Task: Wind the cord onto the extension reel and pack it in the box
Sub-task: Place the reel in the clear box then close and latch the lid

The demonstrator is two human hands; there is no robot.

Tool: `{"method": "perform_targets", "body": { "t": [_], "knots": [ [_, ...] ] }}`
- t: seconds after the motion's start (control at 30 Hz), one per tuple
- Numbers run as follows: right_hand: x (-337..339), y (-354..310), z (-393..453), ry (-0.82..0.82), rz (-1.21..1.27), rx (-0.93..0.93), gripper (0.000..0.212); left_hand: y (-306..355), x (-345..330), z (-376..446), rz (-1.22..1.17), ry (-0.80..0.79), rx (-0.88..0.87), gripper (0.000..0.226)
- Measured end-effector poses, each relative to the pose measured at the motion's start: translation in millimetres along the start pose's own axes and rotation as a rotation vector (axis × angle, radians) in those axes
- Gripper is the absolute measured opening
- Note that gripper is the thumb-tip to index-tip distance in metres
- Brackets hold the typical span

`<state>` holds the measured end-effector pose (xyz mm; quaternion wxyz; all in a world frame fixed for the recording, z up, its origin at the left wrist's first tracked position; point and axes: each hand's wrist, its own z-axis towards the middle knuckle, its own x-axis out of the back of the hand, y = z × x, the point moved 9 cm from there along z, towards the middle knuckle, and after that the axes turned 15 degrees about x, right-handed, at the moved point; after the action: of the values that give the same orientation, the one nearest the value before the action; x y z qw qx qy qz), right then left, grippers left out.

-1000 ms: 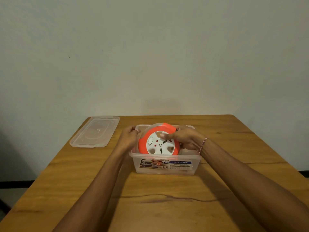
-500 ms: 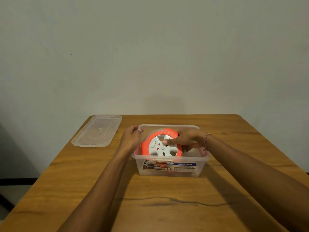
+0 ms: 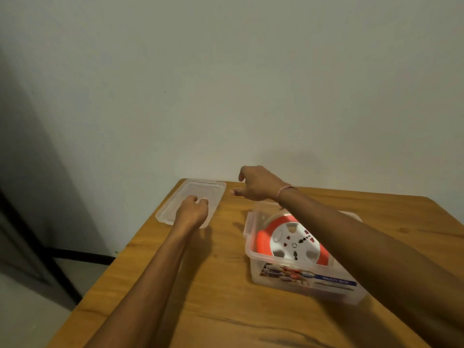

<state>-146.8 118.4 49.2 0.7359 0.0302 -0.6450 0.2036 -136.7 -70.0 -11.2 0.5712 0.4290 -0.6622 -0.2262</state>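
Observation:
The orange extension reel, with its white socket face up, lies tilted inside the clear plastic box on the wooden table. My right forearm crosses over the box's far right part. The box's clear lid lies flat at the table's far left corner. Over the lid's near half hovers my left hand, its fingers loosely curled with nothing in them. Just right of the lid and above the table is my right hand, fingers relaxed and empty. A pale stretch of cord shows at the reel's far edge.
The table's left edge drops to a pale floor, and a dark frame stands at the far left. A plain wall rises right behind the table. Bare wood lies between the lid and the box and in front of the box.
Both hands have let go of the reel, which now rests lower in the box, and have moved left toward the lid. The view has swung left too.

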Motion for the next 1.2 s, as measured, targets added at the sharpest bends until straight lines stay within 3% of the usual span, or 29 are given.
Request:
{"method": "perform_targets", "body": {
  "t": [0.33,0.63,0.77,0.9,1.0,1.1,1.2],
  "knots": [
    [-105,6,149,-0.315,-0.051,-0.014,0.069,-25,17,75,0.131,0.053,0.229,0.065],
    [-136,12,201,-0.302,0.041,-0.019,0.066,-34,14,106,0.058,0.124,0.368,0.07],
    [-143,12,203,-0.268,-0.007,0.012,0.052,-35,17,110,0.068,0.175,0.365,0.059],
    [-138,30,195,-0.225,-0.025,-0.082,0.055,-43,18,106,0.173,0.223,0.389,0.055],
    [-140,31,194,-0.284,-0.035,-0.102,0.04,-52,24,103,0.201,0.277,0.376,0.059],
    [-129,35,195,-0.243,-0.009,-0.137,0.029,-54,31,103,0.152,0.305,0.357,0.06],
    [-109,43,192,-0.155,0.118,-0.198,0.044,-55,40,101,0.055,0.327,0.38,0.062]
  ]
}}
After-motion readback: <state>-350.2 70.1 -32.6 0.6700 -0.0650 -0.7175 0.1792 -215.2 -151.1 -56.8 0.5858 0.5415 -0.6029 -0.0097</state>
